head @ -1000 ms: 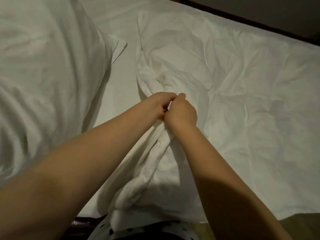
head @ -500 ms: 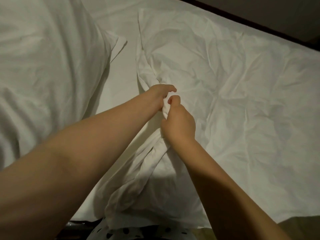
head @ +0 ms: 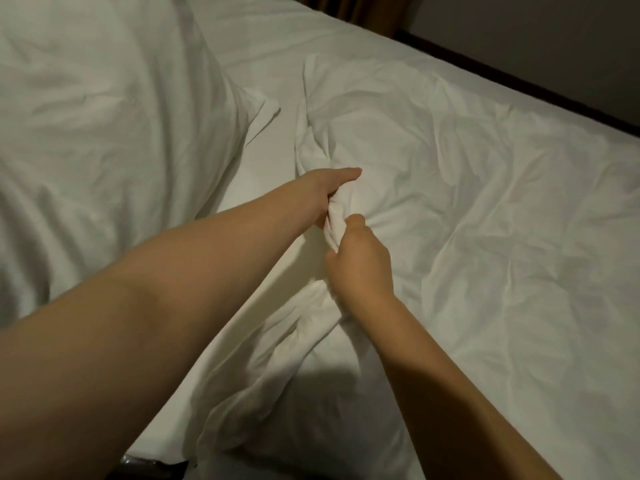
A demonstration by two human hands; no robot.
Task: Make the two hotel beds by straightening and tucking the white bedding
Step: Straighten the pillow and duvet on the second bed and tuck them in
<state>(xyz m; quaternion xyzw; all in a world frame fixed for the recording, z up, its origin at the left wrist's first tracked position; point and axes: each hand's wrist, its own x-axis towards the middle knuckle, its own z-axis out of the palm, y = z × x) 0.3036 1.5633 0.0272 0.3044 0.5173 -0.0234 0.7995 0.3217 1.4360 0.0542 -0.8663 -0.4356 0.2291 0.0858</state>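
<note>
We see 2 bare hands, both closed on the same thing. The left hand curls its fingers round a bunched ridge of the wrinkled white cotton duvet, with the thumb lying straight along the top of the gathered cloth. The right hand grips the same ridge just nearer the body, its fingers wrapped under the fabric and its thumb tip touching the fold beside the left palm. The 2 hands are almost touching.

The duvet lies spread over the right part of the bed, and its left edge is gathered into a rope-like fold that runs from the hands down toward the near bedside. We count 1 large, plump white pillow at the left, and 1 strip of smooth white bottom sheet showing between pillow and duvet. A dark wooden bed edge borders the far side.
</note>
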